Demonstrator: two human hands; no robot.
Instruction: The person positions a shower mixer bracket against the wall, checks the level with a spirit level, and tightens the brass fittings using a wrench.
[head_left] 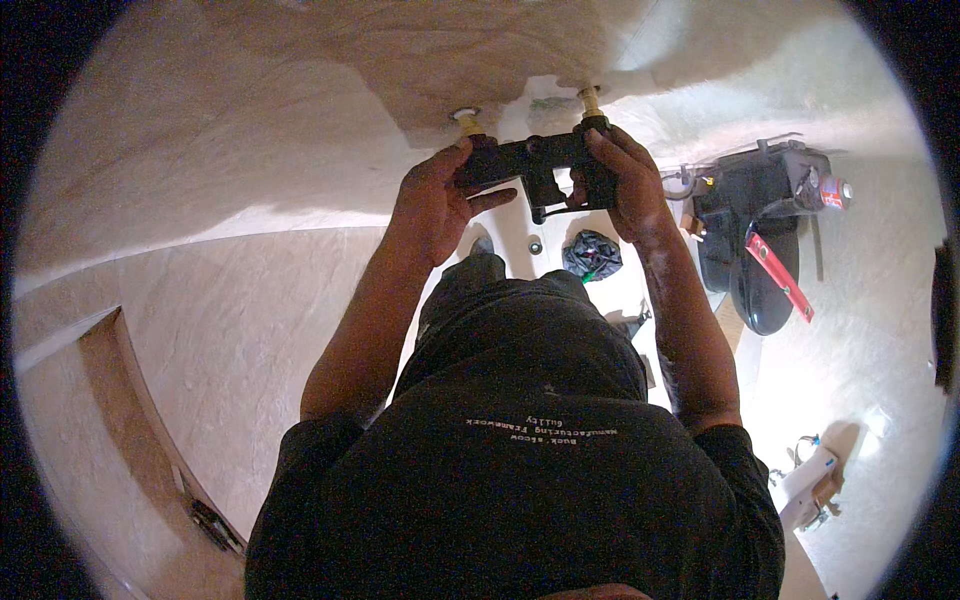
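Note:
A black wall-mounted mixer tap [520, 160] is held up against the beige wall, its two ends lined up with brass fittings. The left brass fitting [468, 122] and the right brass fitting [590, 102] stick out of the wall. My left hand [432, 200] grips the tap's left end, with the thumb on top and a finger stretched beneath. Around its right end my right hand [632, 185] is wrapped, thumb close to the right fitting. Whether the tap's ends are threaded onto the fittings, I cannot tell.
Below the tap are a white tub floor with a round drain [535, 246] and a crumpled black bag [592, 255]. To the right, a black toilet [750, 220] carries a red spirit level [779, 276] and a can [835, 192]. A white basin [806, 487] stands further down.

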